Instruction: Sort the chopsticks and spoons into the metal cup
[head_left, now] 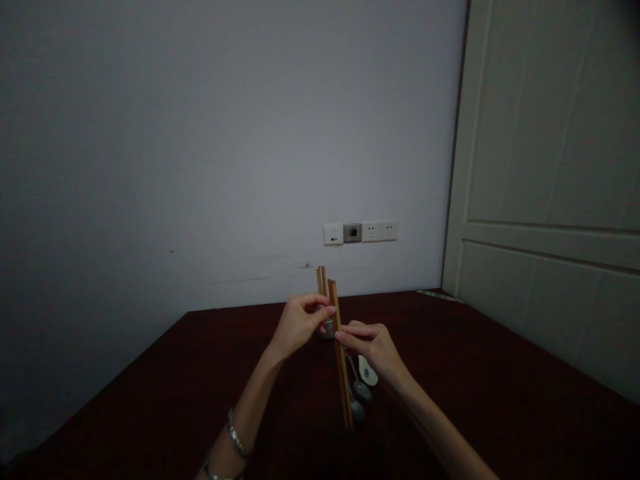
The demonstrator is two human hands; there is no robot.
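A pair of wooden chopsticks [343, 383] is held upright at a slant between my two hands. My left hand [303, 321] pinches them near the upper end, thumb against the sticks. Just lower, my right hand [373, 345] has thumb and fingertips closed on the same pair. Behind my left fingers stands a small grey holder [327, 331], partly hidden, with more chopsticks [321, 280] rising above it. Beside the held pair, to its right, lie a metal spoon [363, 392], another metal spoon [357, 410] and a white patterned ceramic spoon [368, 372]; my right hand hides parts of them.
Everything rests on a dark red-brown table [225, 373] set against a pale wall [225, 147]. Wall sockets [380, 231] are above its back edge. A thin flat strip [440, 295] lies at the back right, near a white panelled door [545, 200].
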